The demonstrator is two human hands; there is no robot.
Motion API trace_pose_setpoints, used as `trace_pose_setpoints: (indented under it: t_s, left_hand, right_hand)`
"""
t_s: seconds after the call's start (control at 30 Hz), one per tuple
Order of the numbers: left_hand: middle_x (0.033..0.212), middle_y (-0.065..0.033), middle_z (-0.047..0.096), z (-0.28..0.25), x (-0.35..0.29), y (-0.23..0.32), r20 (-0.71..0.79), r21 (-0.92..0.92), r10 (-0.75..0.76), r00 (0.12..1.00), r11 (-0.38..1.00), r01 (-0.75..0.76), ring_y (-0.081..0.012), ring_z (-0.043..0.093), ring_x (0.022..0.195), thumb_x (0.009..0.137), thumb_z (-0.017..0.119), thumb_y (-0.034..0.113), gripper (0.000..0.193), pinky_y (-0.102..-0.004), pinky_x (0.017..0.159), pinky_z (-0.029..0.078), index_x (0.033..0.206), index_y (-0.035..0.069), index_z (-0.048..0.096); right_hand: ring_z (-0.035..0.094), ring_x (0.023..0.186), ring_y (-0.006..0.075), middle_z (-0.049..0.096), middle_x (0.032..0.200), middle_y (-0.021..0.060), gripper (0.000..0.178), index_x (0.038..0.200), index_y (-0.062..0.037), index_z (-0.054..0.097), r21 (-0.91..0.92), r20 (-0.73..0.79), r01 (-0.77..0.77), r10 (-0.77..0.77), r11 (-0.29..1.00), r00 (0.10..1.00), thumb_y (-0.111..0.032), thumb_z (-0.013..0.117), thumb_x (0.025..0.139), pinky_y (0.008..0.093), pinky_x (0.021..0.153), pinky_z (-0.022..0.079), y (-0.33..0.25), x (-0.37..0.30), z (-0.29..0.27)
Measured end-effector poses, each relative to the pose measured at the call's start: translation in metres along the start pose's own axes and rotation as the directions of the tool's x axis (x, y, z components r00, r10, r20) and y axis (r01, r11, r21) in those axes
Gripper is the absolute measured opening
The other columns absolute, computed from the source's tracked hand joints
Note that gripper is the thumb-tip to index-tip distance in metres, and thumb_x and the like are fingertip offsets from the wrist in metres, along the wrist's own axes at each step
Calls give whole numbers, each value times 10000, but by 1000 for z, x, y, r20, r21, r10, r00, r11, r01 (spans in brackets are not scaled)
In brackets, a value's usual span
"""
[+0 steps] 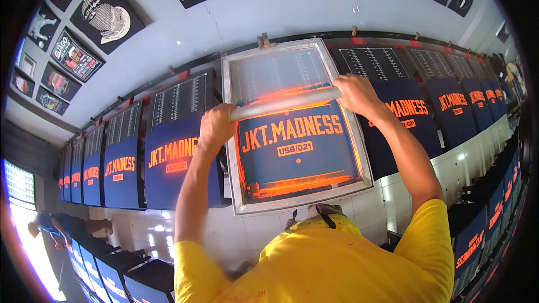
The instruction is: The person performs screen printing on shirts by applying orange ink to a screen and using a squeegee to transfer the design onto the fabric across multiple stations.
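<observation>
A screen printing frame [300,206] with a pale metal rim lies on a print board in front of me. Across its mesh runs a long squeegee [286,103], and both my hands grip it. My left hand [217,127] is closed round its left end, my right hand [355,95] round its right end. Orange ink [300,187] is smeared along the near edge of the mesh and in a band by the squeegee. Orange lettering and dark blue show through the mesh on the near side of the squeegee. The squeegee's blade is hidden.
Dark blue shirts with orange prints lie on boards to the left [120,163] and right [452,104]. Another row of printed shirts [470,241] stands at the lower right. A person [67,227] bends over boards at the lower left. Framed prints [106,17] hang on the wall.
</observation>
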State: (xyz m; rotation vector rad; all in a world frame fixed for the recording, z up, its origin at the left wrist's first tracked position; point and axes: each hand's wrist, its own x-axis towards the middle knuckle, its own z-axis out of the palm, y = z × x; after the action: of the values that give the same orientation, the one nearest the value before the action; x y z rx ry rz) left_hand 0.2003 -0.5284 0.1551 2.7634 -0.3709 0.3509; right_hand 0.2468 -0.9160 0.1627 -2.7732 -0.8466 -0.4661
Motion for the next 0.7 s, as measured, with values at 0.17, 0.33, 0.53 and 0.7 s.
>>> trace_pose_setpoints:
  t_s: [0.17, 0.33, 0.53, 0.7]
  left_hand:
    - [979, -126, 709, 8, -83, 14, 16, -10, -15, 1000, 1000, 15, -336, 689, 873, 700, 587, -13, 345, -436, 785, 567, 1009, 80, 709]
    - [999, -85, 695, 29, -166, 45, 25, -76, 40, 999, 996, -38, -285, 692, 896, 689, 600, -38, 295, -382, 738, 587, 959, 59, 669]
    - [1070, -83, 679, 63, -226, 53, 35, -68, -24, 999, 997, 26, -276, 668, 1017, 654, 599, -83, 395, -371, 830, 572, 1024, 41, 655]
    - [1143, -95, 635, 65, -244, 69, -10, 4, 10, 1000, 1000, -10, -274, 617, 1131, 705, 551, -88, 397, -367, 833, 567, 1087, 2, 611]
  right_hand:
    - [648, 866, 304, 653, 872, 115, 192, 861, -26, 602, 13, 6, 31, -31, 999, 1000, -65, 667, 684, 442, 734, 544, -44, -75, -8]
    - [631, 830, 255, 623, 895, 46, 273, 900, -66, 590, 44, -20, 8, -7, 999, 1000, -53, 663, 637, 398, 653, 542, -77, -167, 17]
    - [623, 841, 241, 620, 917, 45, 272, 911, -60, 598, 29, 14, -2, 1, 1000, 1000, -38, 660, 647, 373, 690, 534, -101, -219, 48]
    - [585, 1021, 279, 595, 1104, 80, 478, 1075, -41, 606, 36, 31, -37, 36, 999, 999, -49, 729, 613, 411, 873, 508, -112, -247, 64]
